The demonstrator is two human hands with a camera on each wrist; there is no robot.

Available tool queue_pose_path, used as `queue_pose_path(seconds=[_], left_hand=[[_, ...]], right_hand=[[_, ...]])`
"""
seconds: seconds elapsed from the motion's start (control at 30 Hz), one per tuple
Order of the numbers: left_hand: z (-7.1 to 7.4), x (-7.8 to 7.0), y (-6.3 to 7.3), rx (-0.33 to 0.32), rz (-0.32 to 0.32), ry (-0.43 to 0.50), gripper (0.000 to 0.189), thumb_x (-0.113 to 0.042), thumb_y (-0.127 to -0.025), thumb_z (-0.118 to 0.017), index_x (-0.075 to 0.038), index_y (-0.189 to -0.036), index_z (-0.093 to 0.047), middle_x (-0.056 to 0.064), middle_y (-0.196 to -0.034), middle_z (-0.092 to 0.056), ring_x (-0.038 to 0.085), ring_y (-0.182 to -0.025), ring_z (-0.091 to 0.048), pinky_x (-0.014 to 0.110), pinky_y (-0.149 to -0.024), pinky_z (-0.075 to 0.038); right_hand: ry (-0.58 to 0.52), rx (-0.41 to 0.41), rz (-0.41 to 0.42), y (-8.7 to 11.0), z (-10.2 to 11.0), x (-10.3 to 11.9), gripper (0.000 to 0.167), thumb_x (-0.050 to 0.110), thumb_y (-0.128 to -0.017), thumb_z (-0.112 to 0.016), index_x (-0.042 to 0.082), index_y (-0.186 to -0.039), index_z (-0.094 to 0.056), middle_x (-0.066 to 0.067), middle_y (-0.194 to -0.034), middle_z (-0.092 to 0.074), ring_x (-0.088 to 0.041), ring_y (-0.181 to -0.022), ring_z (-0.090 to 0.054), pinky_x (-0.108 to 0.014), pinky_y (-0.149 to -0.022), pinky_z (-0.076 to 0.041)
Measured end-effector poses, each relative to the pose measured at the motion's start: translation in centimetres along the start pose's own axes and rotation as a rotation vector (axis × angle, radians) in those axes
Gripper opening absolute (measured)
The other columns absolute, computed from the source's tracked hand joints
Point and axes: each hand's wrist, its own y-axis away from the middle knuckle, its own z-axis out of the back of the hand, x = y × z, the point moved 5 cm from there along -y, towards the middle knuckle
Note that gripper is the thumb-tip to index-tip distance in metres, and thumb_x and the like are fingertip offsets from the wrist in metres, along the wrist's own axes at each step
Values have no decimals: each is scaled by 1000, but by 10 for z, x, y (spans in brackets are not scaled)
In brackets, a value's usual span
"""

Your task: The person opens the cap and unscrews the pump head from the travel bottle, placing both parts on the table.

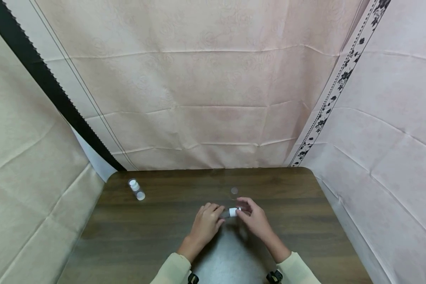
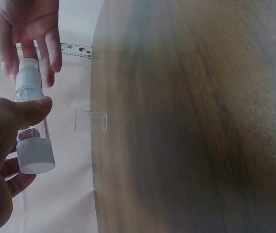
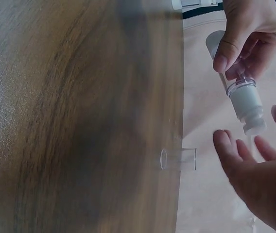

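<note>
My left hand (image 1: 206, 223) holds a small clear pump bottle (image 2: 29, 87) with a white pump top and a white base, its thumb and fingers around the transparent body. The bottle is tilted in the air, and its pump top faces my right hand (image 3: 262, 179). The right hand's fingers are spread and loosely bent around the nozzle end, apart from it in the right wrist view. A clear, hollow cap (image 3: 179, 159) stands on the table just beyond the hands; it also shows in the left wrist view (image 2: 91, 121).
A second clear bottle (image 1: 137, 189) with white ends is at the table's back left. The wooden table (image 1: 145, 236) has a rounded far edge, and pale cloth (image 1: 198, 79) hangs behind it and along both sides.
</note>
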Motion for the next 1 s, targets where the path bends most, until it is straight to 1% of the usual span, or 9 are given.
queue_pose_path(seconds=[0.07, 0.13, 0.23, 0.33, 0.4, 0.53, 0.7, 0.8, 1.0], left_hand=[[0, 0, 0, -13, -8, -10, 38, -26, -82, -89, -13, -116, -77, 1, -106, -75, 15, -93, -66, 31, -76, -54], [1, -1, 0, -27, -20, -19, 38, -25, -81, -90, -12, -115, -77, 1, -105, -75, 15, -92, -66, 31, -75, -54], [2, -3, -1, -43, -45, -43, 38, -25, -80, -91, -11, -113, -77, 1, -103, -75, 16, -91, -66, 30, -74, -53], [2, -5, -1, -48, -65, -61, 37, -26, -81, -91, -11, -113, -77, 1, -102, -74, 16, -91, -66, 30, -73, -54], [2, -6, 0, -46, -68, -67, 37, -26, -81, -90, -11, -113, -77, 1, -103, -74, 16, -91, -66, 30, -73, -54], [2, -6, 0, -52, -62, -69, 38, -25, -80, -91, -11, -113, -77, 2, -102, -75, 16, -90, -66, 30, -72, -53], [3, -4, -1, -67, -46, -61, 41, -26, -78, -92, -9, -112, -77, 3, -101, -75, 17, -88, -66, 30, -71, -53], [2, -2, -2, -68, -37, -52, 40, -27, -79, -92, -10, -112, -77, 3, -101, -75, 16, -88, -66, 30, -70, -53], [1, -1, -3, -36, 1, -41, 40, -30, -82, -90, -10, -114, -76, 2, -102, -74, 16, -89, -67, 31, -74, -55]], right_hand=[[0, 2, -30, 0, 1, -2, 31, 10, -97, -71, 9, -128, -65, -16, -127, -69, -32, -112, -71, -29, -86, -59], [18, 18, -59, 0, 1, -5, 26, 14, -100, -68, 8, -125, -67, -16, -121, -71, -27, -103, -72, -28, -80, -60], [7, 73, -97, 0, -2, -8, 21, 19, -104, -63, 6, -120, -68, -18, -107, -72, -24, -88, -72, -35, -73, -62], [-8, 127, -105, 0, -5, -11, 21, 20, -105, -62, 3, -115, -68, -16, -94, -71, -22, -78, -71, -42, -71, -62], [-9, 142, -93, -1, -6, -11, 19, 18, -104, -63, 2, -113, -68, -14, -90, -70, -20, -75, -71, -42, -70, -62], [5, 140, -57, -2, -6, -8, 18, 13, -99, -69, 3, -114, -69, -11, -93, -69, -17, -78, -69, -31, -69, -61], [19, 79, 4, -4, -3, -4, 26, 6, -92, -77, 6, -116, -69, -11, -108, -71, -16, -92, -68, -22, -75, -56], [-23, 48, 9, -4, -2, -4, 29, 0, -90, -77, 5, -117, -68, -14, -115, -71, -21, -99, -70, -22, -79, -57], [-134, -22, -16, -5, -6, -3, 33, -11, -87, -75, 0, -117, -65, -21, -119, -69, -30, -107, -71, -22, -84, -58]])
